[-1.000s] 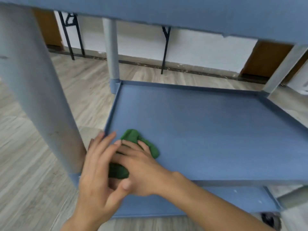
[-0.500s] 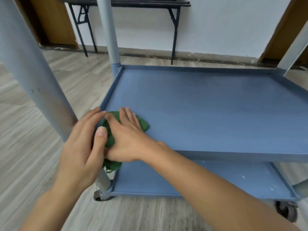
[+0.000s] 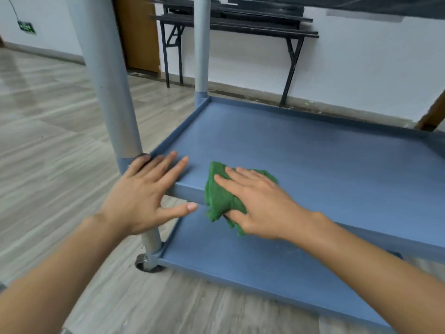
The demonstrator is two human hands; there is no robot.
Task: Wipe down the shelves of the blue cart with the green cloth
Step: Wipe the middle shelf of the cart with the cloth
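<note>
The blue cart's middle shelf point(image 3: 313, 160) fills the centre and right of the head view, with the bottom shelf point(image 3: 240, 261) below it. A crumpled green cloth point(image 3: 218, 191) lies over the middle shelf's front edge near its left corner. My right hand point(image 3: 260, 201) presses flat on the cloth, fingers spread, thumb tucked under its hanging part. My left hand point(image 3: 147, 191) rests open on the front left corner of the same shelf, fingers spread, apart from the cloth and holding nothing.
Two grey cart posts rise at the left, the near post point(image 3: 108, 80) and the far post point(image 3: 201, 44). A caster point(image 3: 148, 262) sits under the near post. A black folding table point(image 3: 240, 27) stands against the white wall behind. Wood-look floor point(image 3: 48, 141) spreads left.
My left hand has let go of the cloth and moved to the shelf corner. My right hand has slid the cloth rightward along the front edge. The view has pulled back and up.
</note>
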